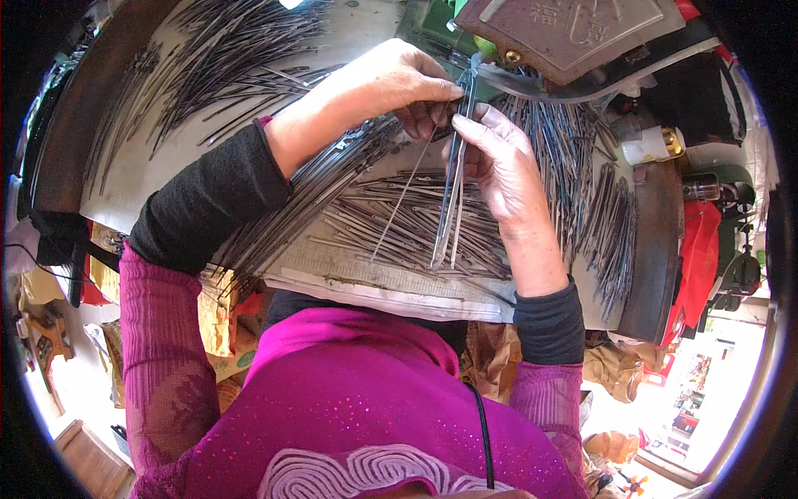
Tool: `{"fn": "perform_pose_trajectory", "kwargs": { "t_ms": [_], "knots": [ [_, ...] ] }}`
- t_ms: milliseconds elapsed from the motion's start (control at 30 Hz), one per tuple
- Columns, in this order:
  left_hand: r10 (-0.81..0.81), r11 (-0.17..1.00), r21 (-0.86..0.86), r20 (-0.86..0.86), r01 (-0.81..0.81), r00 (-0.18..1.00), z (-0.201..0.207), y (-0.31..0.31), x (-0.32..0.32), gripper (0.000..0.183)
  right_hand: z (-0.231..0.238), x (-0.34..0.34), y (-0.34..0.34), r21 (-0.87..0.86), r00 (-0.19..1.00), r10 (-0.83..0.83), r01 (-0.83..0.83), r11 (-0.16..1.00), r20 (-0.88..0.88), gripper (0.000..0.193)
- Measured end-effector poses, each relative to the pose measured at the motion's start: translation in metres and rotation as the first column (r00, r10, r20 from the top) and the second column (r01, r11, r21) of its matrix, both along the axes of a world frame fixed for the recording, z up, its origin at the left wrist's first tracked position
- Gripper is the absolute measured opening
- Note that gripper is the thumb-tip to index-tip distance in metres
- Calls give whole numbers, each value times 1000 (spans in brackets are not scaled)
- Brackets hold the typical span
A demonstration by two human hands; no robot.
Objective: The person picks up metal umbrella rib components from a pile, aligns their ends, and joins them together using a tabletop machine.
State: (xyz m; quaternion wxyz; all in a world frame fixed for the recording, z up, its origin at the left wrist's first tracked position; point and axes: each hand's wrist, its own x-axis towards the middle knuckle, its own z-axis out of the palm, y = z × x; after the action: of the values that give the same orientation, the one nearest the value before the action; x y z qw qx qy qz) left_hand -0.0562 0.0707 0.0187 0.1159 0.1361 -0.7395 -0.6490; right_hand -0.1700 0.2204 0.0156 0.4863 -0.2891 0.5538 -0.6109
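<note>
Between the thumb and fingers of my right hand (503, 166) is a small bunch of long, thin metal strips (451, 204), hanging down toward me. My left hand (407, 87) is closed in a pinch at the strips' upper end, close to the right fingertips. A single slim strip (401, 206) slants down from beneath the left fingers; its top is hidden, and it seems pinched there. Under both hands lies a loose spread of similar strips (391, 216) on the pale worktop (291, 258). Some show small holes at their ends.
A machine with a brown metal plate (573, 33) and a curved metal bar (582, 90) stands just beyond my hands. Dark strips (224, 58) are heaped at far left, more (611, 233) at right. Thick rims (652, 249) bound the worktop; a ruler scale (374, 270) runs along its front.
</note>
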Motion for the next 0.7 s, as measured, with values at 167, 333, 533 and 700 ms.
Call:
{"fn": "perform_pose_trajectory", "kwargs": {
  "t_ms": [167,333,533,700],
  "knots": [
    [3,1000,5,-11,-3,1000,-2,-1,3,31,-1,1,0,-14,999,12,-12,1000,32,21],
    [0,1000,4,-24,0,1000,2,2,5,31,-1,-1,2,4,999,9,-9,1000,37,20],
    [-54,998,-23,10,54,998,3,1,2,33,5,-10,9,19,999,-47,47,999,8,14],
    [-126,973,-169,177,156,976,0,-1,7,28,19,-40,34,106,951,-32,68,992,-308,27]
  ]
}}
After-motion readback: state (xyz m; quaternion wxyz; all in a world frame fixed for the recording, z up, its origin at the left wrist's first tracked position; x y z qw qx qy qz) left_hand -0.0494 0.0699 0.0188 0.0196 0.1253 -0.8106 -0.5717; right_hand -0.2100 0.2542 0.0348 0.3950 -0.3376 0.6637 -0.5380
